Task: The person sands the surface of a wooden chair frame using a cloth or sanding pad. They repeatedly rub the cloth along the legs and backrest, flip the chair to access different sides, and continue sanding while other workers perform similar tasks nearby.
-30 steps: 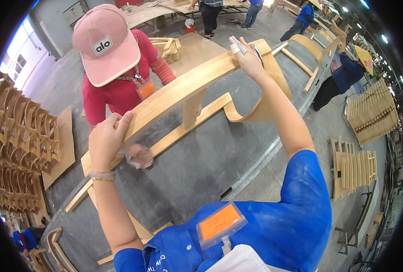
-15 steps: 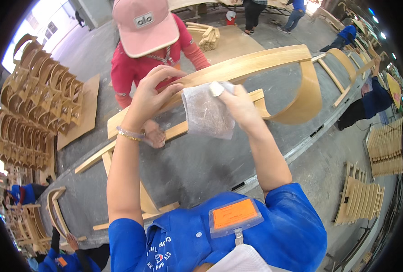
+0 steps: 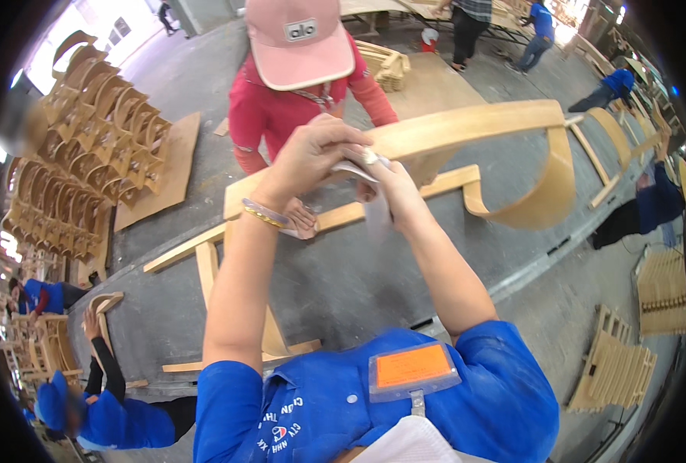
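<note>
Both my hands are raised over a pale wooden chair frame (image 3: 466,123) with a broad curved end at the right. My right hand (image 3: 397,189) is closed on a thin whitish sheet (image 3: 377,220), which hangs bent below the fingers. A white wrapping covers my right thumb tip. My left hand (image 3: 320,154), with bracelets at its wrist, meets the right, its fingers curled at the sheet's upper edge. Across the table, a person in a pink cap (image 3: 300,46) leans over the frame; that person's hand (image 3: 303,217) is by the lower rail.
The frame lies on a long dark table (image 3: 343,285). More curved frames (image 3: 609,139) lie farther right. Stacked curved wooden parts (image 3: 88,154) stand at the left, slatted panels (image 3: 613,359) at the lower right. A worker in blue (image 3: 119,413) handles a curved piece at the lower left.
The sheet was spread flat under my right hand; now it is bent and hangs edge-on. My hands have come together, the left reaching the sheet. The view has shifted, moving the scene rightward.
</note>
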The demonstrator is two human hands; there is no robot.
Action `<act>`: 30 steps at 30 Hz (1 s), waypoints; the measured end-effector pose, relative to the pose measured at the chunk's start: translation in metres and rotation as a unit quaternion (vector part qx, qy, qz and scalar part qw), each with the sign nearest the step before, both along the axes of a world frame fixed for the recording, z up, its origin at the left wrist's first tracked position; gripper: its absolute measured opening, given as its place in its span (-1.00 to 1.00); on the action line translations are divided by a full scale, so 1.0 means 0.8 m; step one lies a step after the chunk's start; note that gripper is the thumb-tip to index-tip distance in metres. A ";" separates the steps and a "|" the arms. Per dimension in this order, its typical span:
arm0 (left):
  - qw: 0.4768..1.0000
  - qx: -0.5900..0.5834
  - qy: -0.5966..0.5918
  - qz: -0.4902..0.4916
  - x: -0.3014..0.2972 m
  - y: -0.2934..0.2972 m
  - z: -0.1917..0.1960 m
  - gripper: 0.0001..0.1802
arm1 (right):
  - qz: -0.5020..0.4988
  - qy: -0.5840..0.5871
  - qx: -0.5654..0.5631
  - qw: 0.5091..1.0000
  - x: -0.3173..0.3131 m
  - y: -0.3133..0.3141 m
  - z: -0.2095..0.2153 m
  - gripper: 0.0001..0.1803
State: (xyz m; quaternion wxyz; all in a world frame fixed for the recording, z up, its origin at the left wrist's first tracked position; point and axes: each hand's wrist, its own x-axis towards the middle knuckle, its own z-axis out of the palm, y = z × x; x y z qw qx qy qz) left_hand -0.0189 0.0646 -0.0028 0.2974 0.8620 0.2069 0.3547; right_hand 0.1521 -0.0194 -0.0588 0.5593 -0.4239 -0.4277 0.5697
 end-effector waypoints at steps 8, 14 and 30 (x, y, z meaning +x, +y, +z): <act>0.994 -0.097 -0.041 -0.002 -0.001 -0.005 -0.001 -0.77 | -0.006 0.136 -0.067 0.988 -0.007 0.009 -0.027 -0.48; 0.999 -0.027 -0.003 0.028 0.003 0.001 -0.003 -0.77 | -0.059 0.097 -0.081 0.990 -0.013 0.023 -0.025 -0.50; 0.991 0.130 -0.016 0.026 0.015 -0.007 -0.015 -0.87 | -0.100 0.141 -0.102 0.980 -0.017 0.015 -0.011 -0.57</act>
